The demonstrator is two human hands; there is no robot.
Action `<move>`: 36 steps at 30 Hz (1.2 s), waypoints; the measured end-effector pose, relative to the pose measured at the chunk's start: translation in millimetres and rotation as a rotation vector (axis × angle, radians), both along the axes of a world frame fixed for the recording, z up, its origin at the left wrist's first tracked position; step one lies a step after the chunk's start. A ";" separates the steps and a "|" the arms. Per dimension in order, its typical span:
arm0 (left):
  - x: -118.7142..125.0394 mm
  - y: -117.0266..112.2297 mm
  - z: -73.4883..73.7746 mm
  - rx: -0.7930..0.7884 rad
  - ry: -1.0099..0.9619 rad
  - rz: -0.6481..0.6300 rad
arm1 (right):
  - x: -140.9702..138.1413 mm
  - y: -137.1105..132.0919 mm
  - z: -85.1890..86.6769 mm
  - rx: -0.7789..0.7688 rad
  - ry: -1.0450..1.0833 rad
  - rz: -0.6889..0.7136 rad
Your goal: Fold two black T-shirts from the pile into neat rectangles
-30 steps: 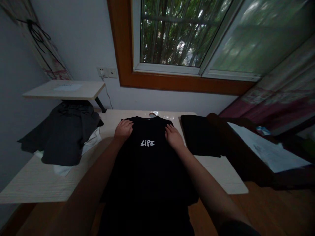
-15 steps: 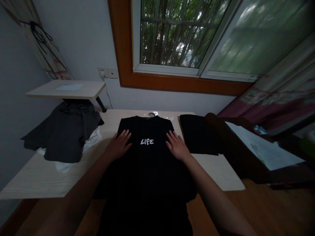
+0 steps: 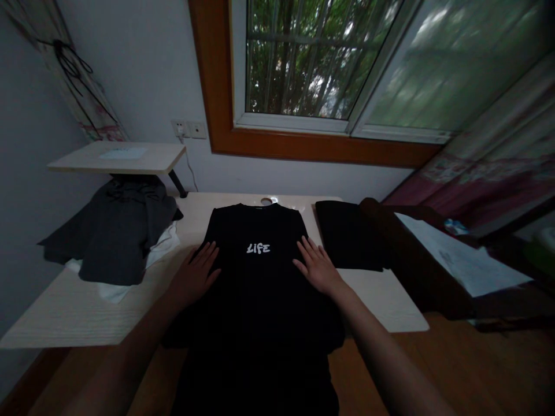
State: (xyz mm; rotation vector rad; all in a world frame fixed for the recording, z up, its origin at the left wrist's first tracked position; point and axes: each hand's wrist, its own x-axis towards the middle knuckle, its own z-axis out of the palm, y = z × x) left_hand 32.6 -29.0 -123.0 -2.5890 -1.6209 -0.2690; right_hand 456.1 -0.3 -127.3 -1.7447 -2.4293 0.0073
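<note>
Head view, dim room, daylight from the window only.

Surface: a pale wood-grain table runs from the left wall toward the window wall. A black T-shirt lies front up at its middle, collar toward the window, the white word "LIFE" on the chest. Its hem hangs over the near table edge.

Hands: I read both as open, fingers spread, palms down, gripping nothing. The left hand lies at the shirt's left edge, fingertips on the cloth. The right hand lies flat near the shirt's right edge, just below the level of the lettering. The two hands are well apart, with the lettering between them.

Other things on the table: a dark grey garment heaped at the left with white cloth showing under it, and a folded black garment just beside the shirt on the right.

Room: a small pale shelf-top stands over the grey heap. A wall socket has a cord running down from it. The window has a brown wooden frame, with bars and greenery behind the glass. A patterned curtain hangs at the right. A white paper sheet rests on dark furniture. The wooden floor shows beneath.
</note>
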 end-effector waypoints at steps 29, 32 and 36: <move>-8.6 -12.6 -6.8 -0.007 -0.010 0.047 | 1.6 -5.1 -2.0 0.050 0.028 -0.016; -8.2 -13.1 -6.1 -0.002 -0.005 0.048 | 1.8 -5.1 -2.0 0.050 0.029 -0.014; -7.6 -13.6 -4.4 -0.004 0.008 0.047 | 1.5 -5.1 -1.9 0.044 0.012 -0.019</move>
